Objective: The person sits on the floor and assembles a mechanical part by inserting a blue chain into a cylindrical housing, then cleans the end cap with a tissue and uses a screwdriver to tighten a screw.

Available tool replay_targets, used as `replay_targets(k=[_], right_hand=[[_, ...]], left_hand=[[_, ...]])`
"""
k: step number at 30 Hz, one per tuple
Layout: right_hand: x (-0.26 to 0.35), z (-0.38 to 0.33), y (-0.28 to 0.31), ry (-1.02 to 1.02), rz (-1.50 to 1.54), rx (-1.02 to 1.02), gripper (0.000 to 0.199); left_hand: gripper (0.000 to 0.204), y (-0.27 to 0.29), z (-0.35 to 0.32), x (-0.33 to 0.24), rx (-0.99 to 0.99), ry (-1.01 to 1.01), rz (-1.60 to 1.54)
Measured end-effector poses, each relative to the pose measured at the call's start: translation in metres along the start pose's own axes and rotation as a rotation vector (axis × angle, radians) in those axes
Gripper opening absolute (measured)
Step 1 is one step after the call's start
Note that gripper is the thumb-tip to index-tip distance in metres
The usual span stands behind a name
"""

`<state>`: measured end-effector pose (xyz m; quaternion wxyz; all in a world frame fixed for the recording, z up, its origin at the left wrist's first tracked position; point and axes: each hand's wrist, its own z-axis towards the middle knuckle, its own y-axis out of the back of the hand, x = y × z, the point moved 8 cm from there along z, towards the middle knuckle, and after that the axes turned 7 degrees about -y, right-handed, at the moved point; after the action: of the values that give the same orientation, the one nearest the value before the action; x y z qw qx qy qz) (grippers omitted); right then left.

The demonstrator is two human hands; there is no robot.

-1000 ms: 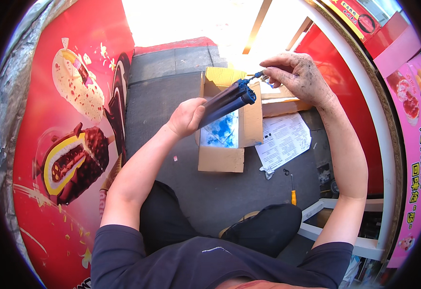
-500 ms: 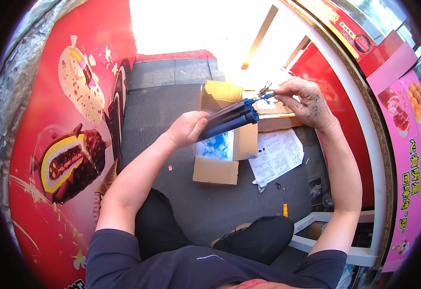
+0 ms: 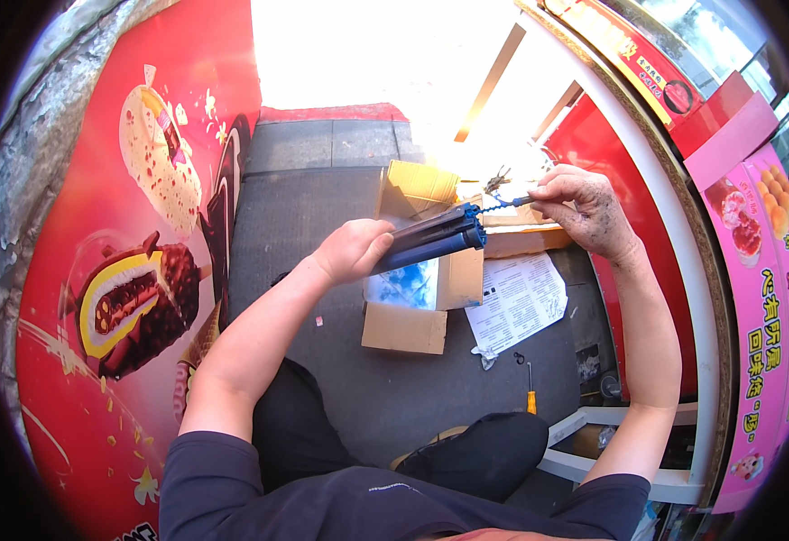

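Left hand (image 3: 351, 251) wrapped around near end of dark rod bundle (image 3: 430, 240), held over open carton (image 3: 421, 288). Right hand (image 3: 584, 209) pinches blue cord (image 3: 501, 204) at bundle's far end, fingers narrow.

Step, judged: working cord at bundle tip. Next calls for steady left grip, fine right pull.

Surface: grey paving. Leaflet (image 3: 519, 302) right of carton; screwdriver (image 3: 530, 397) nearer. Red panels left and right.

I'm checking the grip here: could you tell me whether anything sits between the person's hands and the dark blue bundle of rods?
Nothing visible does. The left hand grips the dark blue bundle of rods directly, and the right hand pinches a blue cord at its end.
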<state>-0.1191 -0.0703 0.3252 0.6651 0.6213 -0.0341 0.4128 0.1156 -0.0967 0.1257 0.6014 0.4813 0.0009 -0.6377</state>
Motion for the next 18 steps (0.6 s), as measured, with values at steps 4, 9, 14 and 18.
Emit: replay_targets(k=[4,9,14,18], right_hand=[[0.007,-0.004,-0.022,0.121,-0.161,0.032,0.014],[-0.026,-0.004,-0.021,-0.396,0.08,0.08,0.014],[-0.028,-0.009,-0.035,-0.571,0.258,0.179,0.02],[0.015,0.001,-0.042,0.065,-0.094,0.082,0.019]], left_hand=[[0.046,-0.003,0.003,-0.006,0.023,-0.008,-0.055],[0.043,-0.001,0.003,-0.008,0.008,-0.007,-0.005],[0.042,-0.003,0.003,-0.008,0.015,-0.026,0.09],[0.041,-0.006,0.003,-0.009,0.044,-0.027,0.074]])
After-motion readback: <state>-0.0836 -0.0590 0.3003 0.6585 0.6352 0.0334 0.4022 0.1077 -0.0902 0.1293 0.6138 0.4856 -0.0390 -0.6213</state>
